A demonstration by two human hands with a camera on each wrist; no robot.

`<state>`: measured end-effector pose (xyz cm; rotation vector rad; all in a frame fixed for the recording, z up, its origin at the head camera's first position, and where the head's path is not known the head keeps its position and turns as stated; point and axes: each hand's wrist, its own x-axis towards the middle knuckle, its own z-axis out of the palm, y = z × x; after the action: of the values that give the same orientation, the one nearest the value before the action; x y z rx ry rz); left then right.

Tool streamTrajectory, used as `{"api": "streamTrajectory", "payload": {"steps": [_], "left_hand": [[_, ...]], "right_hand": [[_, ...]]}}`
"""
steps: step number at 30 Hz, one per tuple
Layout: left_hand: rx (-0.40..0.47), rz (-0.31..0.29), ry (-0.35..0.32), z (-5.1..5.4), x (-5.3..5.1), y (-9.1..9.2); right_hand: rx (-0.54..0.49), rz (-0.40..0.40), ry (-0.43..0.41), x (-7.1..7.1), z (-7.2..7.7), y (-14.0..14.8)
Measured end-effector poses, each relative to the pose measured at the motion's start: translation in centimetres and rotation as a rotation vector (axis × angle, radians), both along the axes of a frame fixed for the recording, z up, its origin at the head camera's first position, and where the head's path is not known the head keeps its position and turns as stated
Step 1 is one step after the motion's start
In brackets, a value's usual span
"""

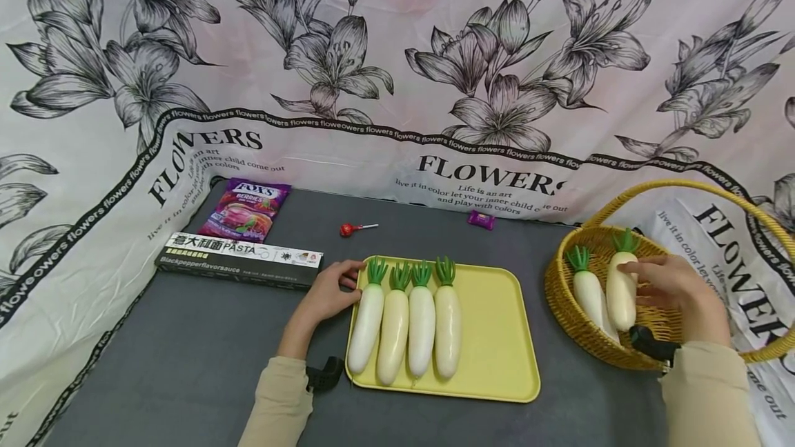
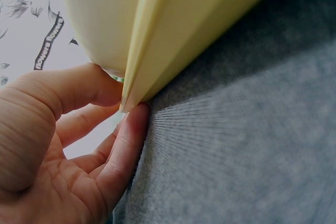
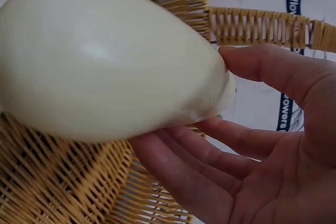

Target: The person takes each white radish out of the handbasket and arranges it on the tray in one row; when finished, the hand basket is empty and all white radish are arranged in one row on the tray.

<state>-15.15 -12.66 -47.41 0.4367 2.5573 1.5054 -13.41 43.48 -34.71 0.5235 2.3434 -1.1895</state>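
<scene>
In the head view my left hand (image 1: 330, 291) pinches the upper left edge of a yellow tray (image 1: 495, 336). The left wrist view has the thumb over the tray's rim (image 2: 157, 40) and fingers beneath it. Several white radishes (image 1: 421, 333) with green tops lie side by side on the tray's left half. At the right, my right hand (image 1: 673, 285) holds a white radish (image 1: 621, 295) near its leafy end, inside a wicker basket (image 1: 562, 323). Another white radish (image 1: 590, 300) leans beside it there. In the right wrist view, thumb and fingers grip the held radish (image 3: 100, 61).
A black pasta box (image 1: 239, 261) and a purple Fox's candy bag (image 1: 246, 209) lie at the back left. Behind the tray are a red lollipop (image 1: 348, 229) and a small purple wrapped candy (image 1: 481, 219). The basket's tall handle (image 1: 683, 185) arches up near the right arm.
</scene>
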Motion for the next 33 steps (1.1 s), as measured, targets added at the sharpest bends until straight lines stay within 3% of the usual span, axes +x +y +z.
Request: {"api": "streamTrajectory", "payload": {"steps": [13, 33], "left_hand": [[0.011, -0.006, 0.005, 0.1, 0.0, -0.1], [0.005, -0.007, 0.013, 0.1, 0.0, 0.0]], "right_hand": [[-0.073, -0.02, 0.054, 0.8, 1.7, -1.9], [-0.097, -0.058, 0.222, 3.9, 1.1, -7.3]]}}
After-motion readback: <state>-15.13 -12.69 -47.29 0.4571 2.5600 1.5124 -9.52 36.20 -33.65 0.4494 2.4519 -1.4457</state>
